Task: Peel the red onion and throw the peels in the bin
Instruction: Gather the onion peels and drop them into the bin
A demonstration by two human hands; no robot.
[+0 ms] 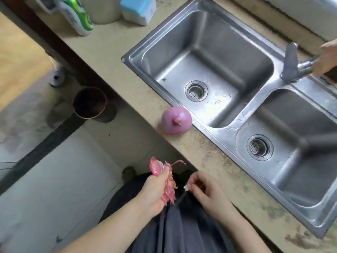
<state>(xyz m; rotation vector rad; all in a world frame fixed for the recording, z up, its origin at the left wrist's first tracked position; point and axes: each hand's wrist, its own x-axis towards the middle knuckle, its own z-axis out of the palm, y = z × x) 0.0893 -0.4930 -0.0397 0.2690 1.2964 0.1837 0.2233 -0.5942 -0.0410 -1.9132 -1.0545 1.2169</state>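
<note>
Peeled red onion on counter, stem facing camera, left hand grip clutching peels, right hand pinching scrap

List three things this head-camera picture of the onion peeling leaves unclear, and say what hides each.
1. What the right hand pinches: a pale scrap, too small and blurred to name.
2. Whether the onion is fully peeled: its underside faces the counter.
3. Whose hand is at the tap: the right edge cuts it off.
The left hand plainly grips the peels.
</note>
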